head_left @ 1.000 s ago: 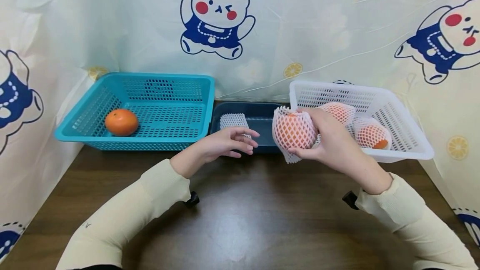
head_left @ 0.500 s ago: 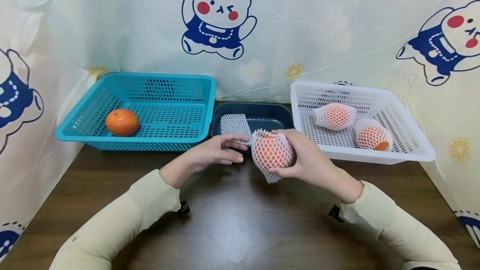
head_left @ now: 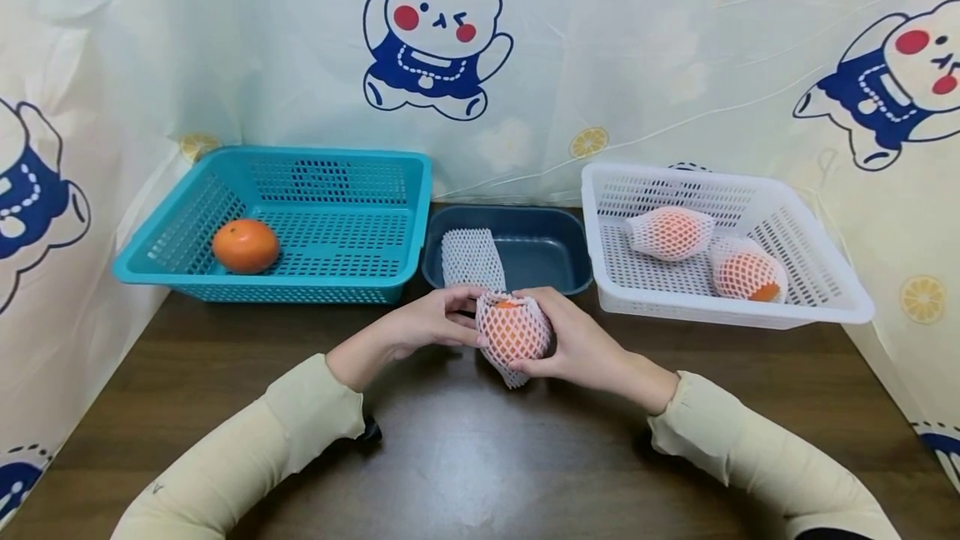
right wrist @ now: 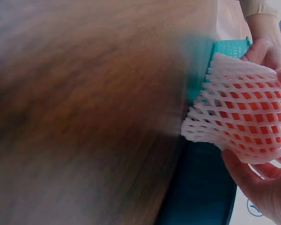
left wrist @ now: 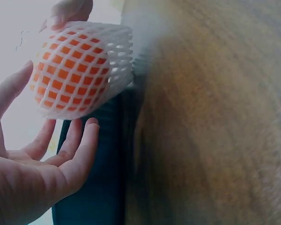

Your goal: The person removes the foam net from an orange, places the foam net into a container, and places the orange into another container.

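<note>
In front of the dark blue tray (head_left: pixel 547 261), my right hand (head_left: pixel 588 348) grips an orange in a white foam net sleeve (head_left: pixel 516 333). The sleeve's loose end hangs below the fruit, and a bit of bare orange skin shows at its top. On the other side my left hand (head_left: pixel 420 325) is spread beside the fruit. The left wrist view shows the thumb and fingers of this left hand (left wrist: pixel 37 173) loosely curved close to the netted orange (left wrist: pixel 70 72); whether they touch it I cannot tell.
A bare orange (head_left: pixel 246 246) sits in the teal basket (head_left: pixel 337 282) at left. An unfilled foam net sleeve (head_left: pixel 471 258) lies in the tray's left part. Two netted oranges (head_left: pixel 675 233) lie in the white basket (head_left: pixel 720 307) at right. A printed curtain (head_left: pixel 562 65) hangs behind.
My right hand has carried the netted orange from the white basket's edge leftward and toward me, to my left hand. The left hand has shifted slightly nearer to me.
</note>
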Tool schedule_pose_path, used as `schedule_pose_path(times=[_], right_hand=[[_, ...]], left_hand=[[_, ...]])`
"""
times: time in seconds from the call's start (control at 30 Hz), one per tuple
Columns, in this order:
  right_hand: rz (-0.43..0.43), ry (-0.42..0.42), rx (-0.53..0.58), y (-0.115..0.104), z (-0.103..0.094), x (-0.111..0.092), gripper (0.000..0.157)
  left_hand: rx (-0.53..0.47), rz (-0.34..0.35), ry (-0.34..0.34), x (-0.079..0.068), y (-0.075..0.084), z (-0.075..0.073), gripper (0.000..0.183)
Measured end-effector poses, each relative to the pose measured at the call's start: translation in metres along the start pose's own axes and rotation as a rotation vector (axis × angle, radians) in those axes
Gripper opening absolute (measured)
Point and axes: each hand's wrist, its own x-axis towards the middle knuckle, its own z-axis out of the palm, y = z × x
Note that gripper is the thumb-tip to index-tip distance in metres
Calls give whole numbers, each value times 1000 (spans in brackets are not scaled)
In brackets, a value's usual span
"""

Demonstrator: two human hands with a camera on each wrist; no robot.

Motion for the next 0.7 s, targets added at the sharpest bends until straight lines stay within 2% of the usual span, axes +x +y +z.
schedule_pose_path(times=[0.33, 0.57, 0.7], right_hand=[[21, -51, 42, 2, 8, 0, 82], [-3, -95, 84, 7, 0, 0, 80], [42, -100, 117, 10, -6, -3, 73]], left_hand=[[-10, 11, 41, -2, -6, 5, 61], [4, 42, 85, -1, -8, 9, 54], [43, 69, 92, -2, -8, 11, 54]])
